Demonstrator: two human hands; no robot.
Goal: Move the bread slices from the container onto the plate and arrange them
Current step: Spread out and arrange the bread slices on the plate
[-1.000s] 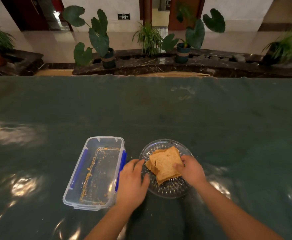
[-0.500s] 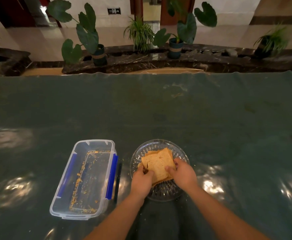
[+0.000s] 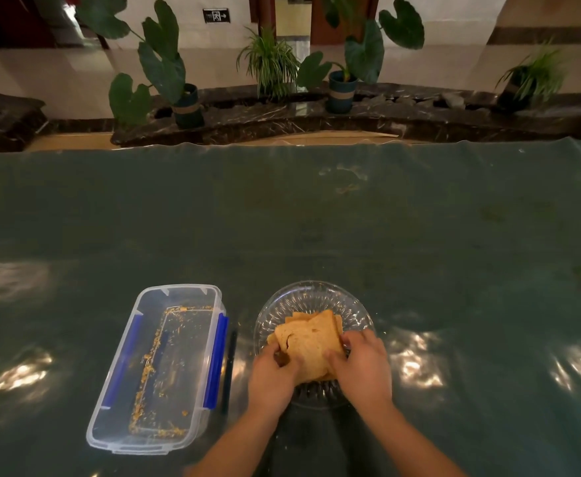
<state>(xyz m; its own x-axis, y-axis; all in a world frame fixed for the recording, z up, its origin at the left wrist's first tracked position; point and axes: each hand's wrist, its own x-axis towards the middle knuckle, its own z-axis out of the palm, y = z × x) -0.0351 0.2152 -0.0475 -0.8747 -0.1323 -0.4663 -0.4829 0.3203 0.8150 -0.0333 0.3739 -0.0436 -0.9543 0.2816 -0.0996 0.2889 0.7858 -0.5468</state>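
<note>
A stack of brown bread slices (image 3: pixel 311 342) lies on a round clear glass plate (image 3: pixel 311 299) near the table's front edge. My left hand (image 3: pixel 272 376) grips the stack's left side and my right hand (image 3: pixel 363 368) grips its right side, both over the near half of the plate. The top slice has a small tear near my left thumb. To the left stands the clear plastic container (image 3: pixel 137 390) with blue clips; it holds only crumbs.
A glossy green cover (image 3: pixel 316 228) spreads over the wide table, with bright light reflections near the front. A dark thin stick-like object (image 3: pixel 229 370) lies between container and plate. Beyond the far edge are potted plants (image 3: pixel 179 94) on a dark stone ledge.
My left hand came from beside the container onto the bread, joining the right. Both hands now press the stack from its sides, and the slices sit nearer the plate's front.
</note>
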